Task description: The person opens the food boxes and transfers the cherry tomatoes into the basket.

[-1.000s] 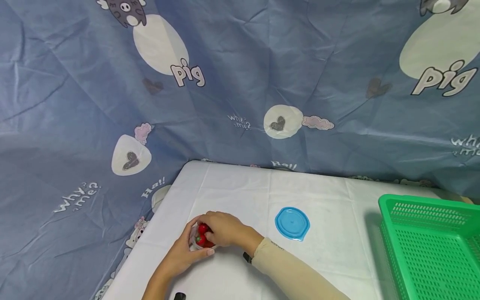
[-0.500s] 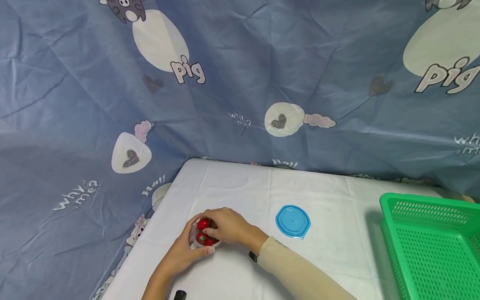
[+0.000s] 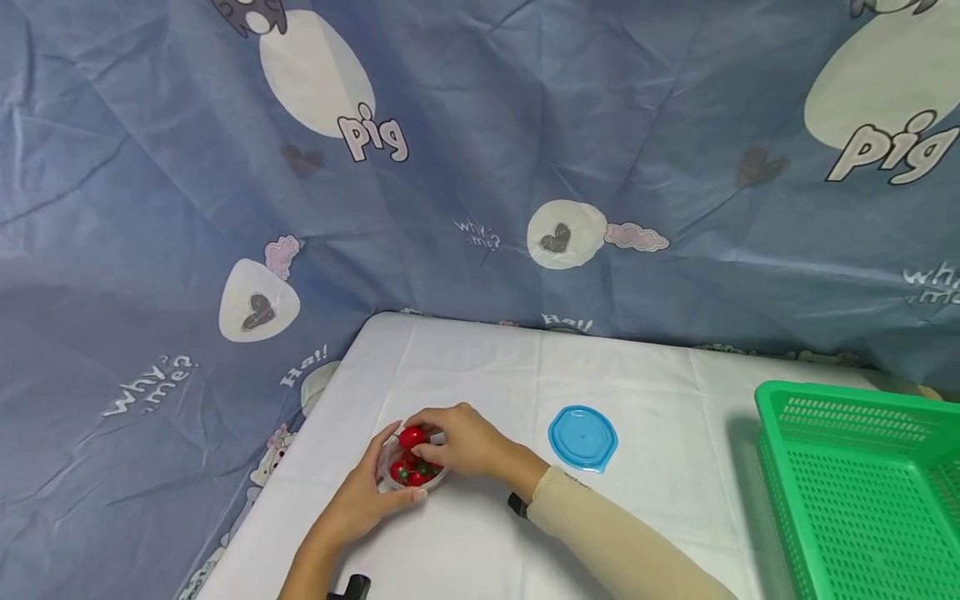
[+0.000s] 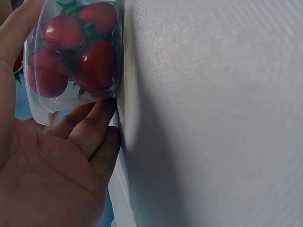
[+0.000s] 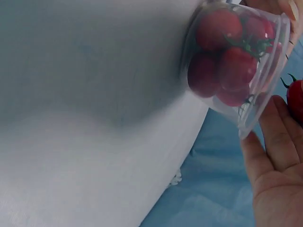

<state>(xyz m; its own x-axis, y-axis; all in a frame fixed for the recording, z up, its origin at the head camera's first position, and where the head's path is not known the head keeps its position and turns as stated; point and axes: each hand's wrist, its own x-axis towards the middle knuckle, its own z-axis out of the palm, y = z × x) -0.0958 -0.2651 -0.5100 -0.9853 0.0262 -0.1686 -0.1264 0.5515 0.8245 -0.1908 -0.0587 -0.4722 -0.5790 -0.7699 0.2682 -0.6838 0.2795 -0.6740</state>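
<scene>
A small clear plastic container (image 3: 385,467) holding several red cherry tomatoes (image 3: 416,477) stands on the white-covered table. My left hand (image 3: 362,501) grips its side, fingers round the far left and thumb along the near edge. Green stems show through the clear wall in the left wrist view, where the tomatoes (image 4: 97,64) are packed together. Just above the opening, my right hand (image 3: 467,442) pinches one cherry tomato (image 3: 411,437) between thumb and fingertips. That same tomato (image 5: 295,100) is partly cut off at the right edge of the right wrist view, outside the rim (image 5: 267,90).
A blue plastic lid (image 3: 582,438) lies flat on the table, right of the container. Farther right stands a large green basket (image 3: 776,442). The table's left edge lies beyond my left hand, and a blue printed cloth (image 3: 450,167) hangs behind and to the left.
My right hand has lifted slightly up out of the container with a cherry tomato between its fingers, uncovering more of the tomatoes inside. My left hand keeps its grip on the container.
</scene>
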